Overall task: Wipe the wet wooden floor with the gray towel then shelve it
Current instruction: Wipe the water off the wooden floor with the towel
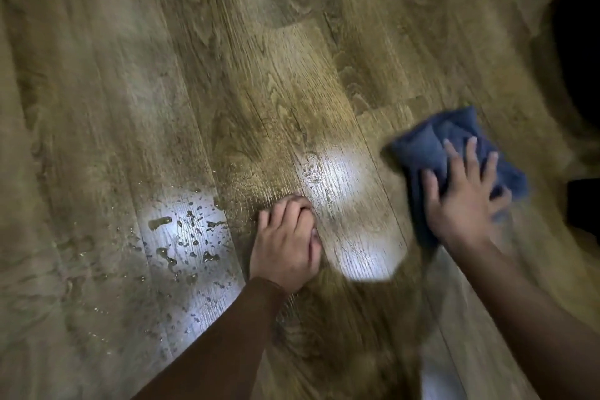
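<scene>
Droplets (191, 230) are lying left of the curled, empty left hand (285, 245); the right hand (461, 201), fingers spread, is pressing the crumpled blue-gray towel (431, 146) flat onto the wooden floor (259, 75), well apart from them.

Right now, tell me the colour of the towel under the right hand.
Blue-gray, plain and unpatterned; the towel shows best in the head view, pressed under the right hand.

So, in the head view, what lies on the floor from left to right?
Water drops → left hand, curled on the floor → right hand, pressed flat on the towel.
</scene>
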A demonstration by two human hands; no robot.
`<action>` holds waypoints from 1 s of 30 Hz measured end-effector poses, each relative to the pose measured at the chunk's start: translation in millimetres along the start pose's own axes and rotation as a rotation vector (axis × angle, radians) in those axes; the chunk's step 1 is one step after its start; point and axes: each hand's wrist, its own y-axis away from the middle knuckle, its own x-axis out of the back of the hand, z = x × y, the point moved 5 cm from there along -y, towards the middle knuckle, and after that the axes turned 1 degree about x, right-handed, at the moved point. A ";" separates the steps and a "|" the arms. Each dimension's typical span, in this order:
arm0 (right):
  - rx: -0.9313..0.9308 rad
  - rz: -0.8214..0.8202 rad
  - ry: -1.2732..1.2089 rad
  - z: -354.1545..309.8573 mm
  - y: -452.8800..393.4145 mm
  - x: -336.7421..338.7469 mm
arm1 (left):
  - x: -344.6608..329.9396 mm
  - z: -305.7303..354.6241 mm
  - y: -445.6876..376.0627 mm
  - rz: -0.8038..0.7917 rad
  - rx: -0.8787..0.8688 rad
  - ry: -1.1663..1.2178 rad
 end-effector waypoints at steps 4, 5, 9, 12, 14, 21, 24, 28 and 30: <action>-0.075 0.047 -0.074 -70.6 -39.5 -9.1 | -0.3 1.2 -0.1 0.020 -0.023 -0.002; -0.024 0.038 -0.067 -89.9 -41.1 -12.3 | -0.5 0.7 0.0 0.028 -0.023 0.001; 0.305 -0.036 0.016 -154.7 -19.0 -27.2 | -3.0 -0.2 -0.2 0.044 -0.028 -0.029; 0.604 -0.099 0.113 -166.2 21.2 -40.3 | -5.0 0.1 -0.2 0.050 -0.034 -0.070; 0.720 -0.103 0.162 -150.9 41.5 -41.4 | -5.3 0.4 0.8 0.061 -0.049 -0.090; 0.445 -0.008 0.199 -7.1 8.0 -1.7 | -1.8 2.0 -2.1 0.002 -0.004 -0.110; 0.280 -0.083 0.227 30.1 -21.8 9.8 | -0.7 2.9 -2.4 -0.038 0.011 -0.102; 0.286 -0.111 0.203 16.6 -46.1 6.3 | 0.6 3.0 -3.2 -0.054 0.013 -0.087; 0.158 -0.068 0.096 0.0 -59.1 3.1 | 0.8 3.5 -2.8 -0.059 0.013 -0.089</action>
